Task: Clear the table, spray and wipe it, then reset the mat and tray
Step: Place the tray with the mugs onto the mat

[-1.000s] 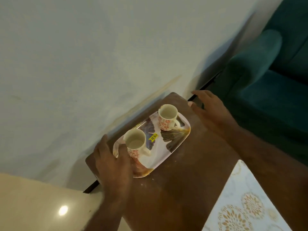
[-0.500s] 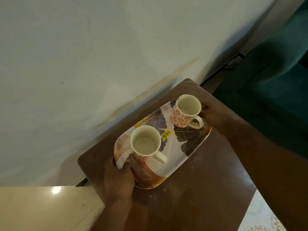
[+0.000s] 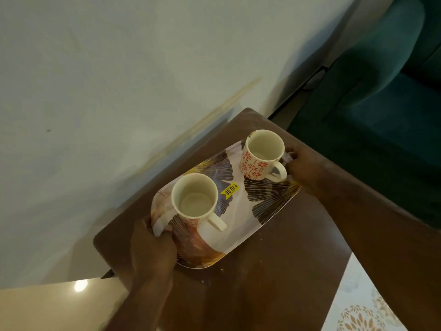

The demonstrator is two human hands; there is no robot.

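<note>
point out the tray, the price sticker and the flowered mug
tray (image 3: pixel 243 232), head view, bare pale patch by the near edge
price sticker (image 3: pixel 229 188), head view, middle of the yellow label
flowered mug (image 3: pixel 253 166), head view, patterned outer wall

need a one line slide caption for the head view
Left hand and right hand grip a leaf-print tray with two mugs at a brown table.

Wall (image 3: pixel 119 80): pale and matt, marked by a yellowish diagonal streak (image 3: pixel 210 117) and one small dark spot (image 3: pixel 49 130). Floor (image 3: pixel 31 309), near left: glossy cream surface reflecting a single bright light (image 3: pixel 80 285). A dark brown wooden table (image 3: pixel 274 295) stands just beside the wall. Teal upholstered sofa (image 3: pixel 381 111) at far right, near the table's far corner. Lighting dim.
</note>
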